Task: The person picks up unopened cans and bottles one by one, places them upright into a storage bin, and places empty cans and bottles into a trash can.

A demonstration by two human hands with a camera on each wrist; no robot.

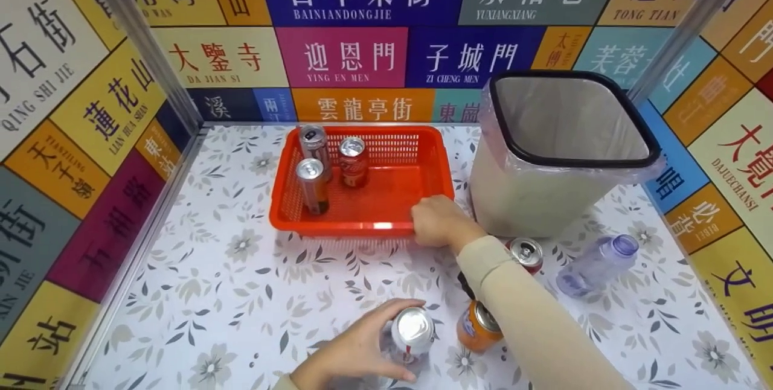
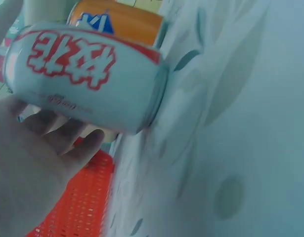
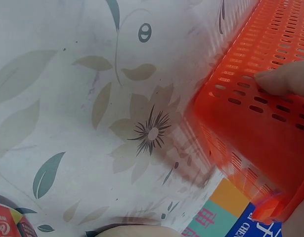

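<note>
One red basket [image 1: 401,197] stands far left, holding three cans: a silver-topped dark one [image 1: 316,145], an orange-and-black one [image 1: 313,188] and a red one [image 1: 354,163]. Near, the left hand [image 1: 356,348] grasps one white can [image 1: 413,338], thumb and fingers curled about its sides. Farther off, the right hand [image 1: 441,221] is clenched on the basket's near right corner. Near right stand one orange can [image 1: 476,331], then, beside the right sleeve [image 1: 531,311], one partly hidden red-sided can [image 1: 526,253]. Rightward come one lined bin [image 1: 525,191], far, and one purple bottle [image 1: 595,266], nearer
</note>
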